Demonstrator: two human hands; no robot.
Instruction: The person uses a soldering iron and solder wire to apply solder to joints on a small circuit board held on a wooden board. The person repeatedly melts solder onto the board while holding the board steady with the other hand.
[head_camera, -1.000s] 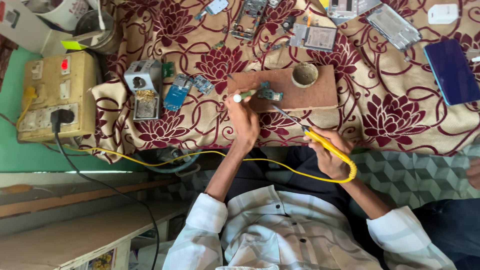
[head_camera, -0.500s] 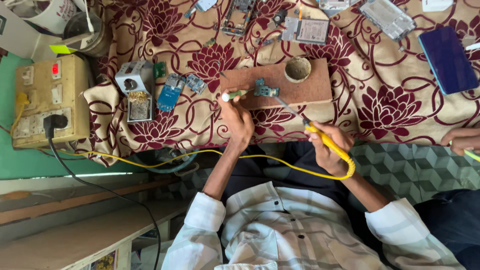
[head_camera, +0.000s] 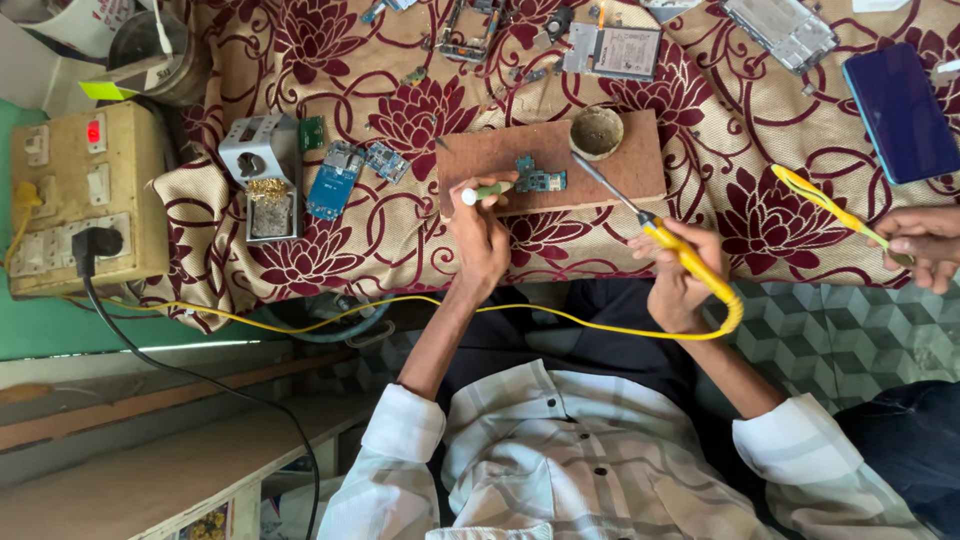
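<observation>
Floral-clothed table (head_camera: 800, 150), wooden board (head_camera: 500, 155), blue phone (head_camera: 900, 110)

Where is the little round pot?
In the head view, the little round pot sits on the brown board's right end, just above the soldering iron tip.

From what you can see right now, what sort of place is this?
Probably a small phone or electronics repair bench. A yellow soldering iron is held over a small circuit board on a wooden block, and opened phones and loose boards lie on the flowered cloth.
</observation>
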